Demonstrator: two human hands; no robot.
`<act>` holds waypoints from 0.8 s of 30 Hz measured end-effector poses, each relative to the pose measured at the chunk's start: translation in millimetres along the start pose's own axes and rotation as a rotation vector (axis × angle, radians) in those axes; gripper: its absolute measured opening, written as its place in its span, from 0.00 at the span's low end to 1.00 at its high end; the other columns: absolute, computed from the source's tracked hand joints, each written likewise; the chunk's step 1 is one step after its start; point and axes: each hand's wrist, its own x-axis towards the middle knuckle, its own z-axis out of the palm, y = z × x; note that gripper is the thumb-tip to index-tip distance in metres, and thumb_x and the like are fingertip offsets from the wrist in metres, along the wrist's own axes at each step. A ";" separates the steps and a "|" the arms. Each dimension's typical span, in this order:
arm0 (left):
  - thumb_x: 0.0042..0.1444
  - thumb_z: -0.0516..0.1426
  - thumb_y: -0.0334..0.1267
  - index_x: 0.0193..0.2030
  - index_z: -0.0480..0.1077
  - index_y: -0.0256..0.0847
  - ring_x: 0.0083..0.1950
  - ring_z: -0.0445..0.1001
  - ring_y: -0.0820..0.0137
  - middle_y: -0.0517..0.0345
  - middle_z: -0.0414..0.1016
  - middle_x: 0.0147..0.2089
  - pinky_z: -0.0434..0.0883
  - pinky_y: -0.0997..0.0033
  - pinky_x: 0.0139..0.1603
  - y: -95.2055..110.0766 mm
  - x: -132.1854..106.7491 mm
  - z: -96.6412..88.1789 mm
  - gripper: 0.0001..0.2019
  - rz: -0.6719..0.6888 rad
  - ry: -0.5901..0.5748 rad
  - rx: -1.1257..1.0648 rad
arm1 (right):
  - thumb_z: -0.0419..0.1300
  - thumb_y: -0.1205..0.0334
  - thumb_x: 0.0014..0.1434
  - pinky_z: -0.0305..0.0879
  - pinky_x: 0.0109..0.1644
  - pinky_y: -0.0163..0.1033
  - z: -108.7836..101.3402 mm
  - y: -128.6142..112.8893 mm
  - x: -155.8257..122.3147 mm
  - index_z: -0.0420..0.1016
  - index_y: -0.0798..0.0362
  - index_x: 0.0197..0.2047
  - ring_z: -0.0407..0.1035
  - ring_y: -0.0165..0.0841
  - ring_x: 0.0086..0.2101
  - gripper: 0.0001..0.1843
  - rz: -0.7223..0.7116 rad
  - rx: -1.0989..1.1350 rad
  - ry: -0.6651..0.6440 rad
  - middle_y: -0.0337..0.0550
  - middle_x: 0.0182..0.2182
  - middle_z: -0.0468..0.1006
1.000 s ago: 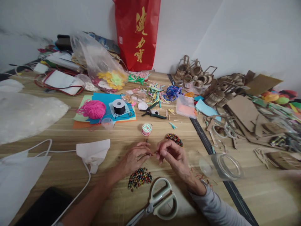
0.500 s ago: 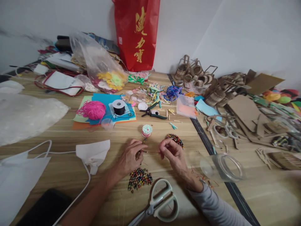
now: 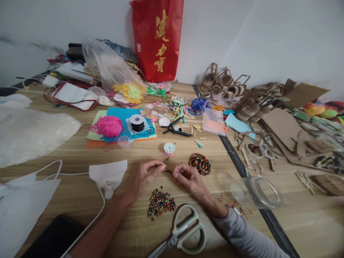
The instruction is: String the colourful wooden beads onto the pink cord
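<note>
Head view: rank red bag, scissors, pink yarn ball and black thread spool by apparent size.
1. red bag, largest even though it stands farthest back.
2. scissors; nearest the camera and cut by the frame edge, so the look flatters them.
3. pink yarn ball.
4. black thread spool, beside the yarn and clearly smaller.

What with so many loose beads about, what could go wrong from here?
The beaded thread pinched between left hand and right hand might slip, shedding beads. The left forearm lies close to the loose bead pile; a nudge could scatter it. The scissors lie by the right sleeve and could snag it.
</note>
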 end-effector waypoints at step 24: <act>0.50 0.58 0.40 0.26 0.69 0.39 0.31 0.70 0.70 0.61 0.72 0.27 0.67 0.72 0.35 -4.9 3.1 -2.5 0.07 -0.033 -0.037 0.011 | 0.57 0.54 0.61 0.52 0.27 0.32 3.9 22.0 21.1 0.69 0.56 0.33 0.56 0.26 0.24 0.13 -0.126 -0.177 -0.149 0.37 0.25 0.66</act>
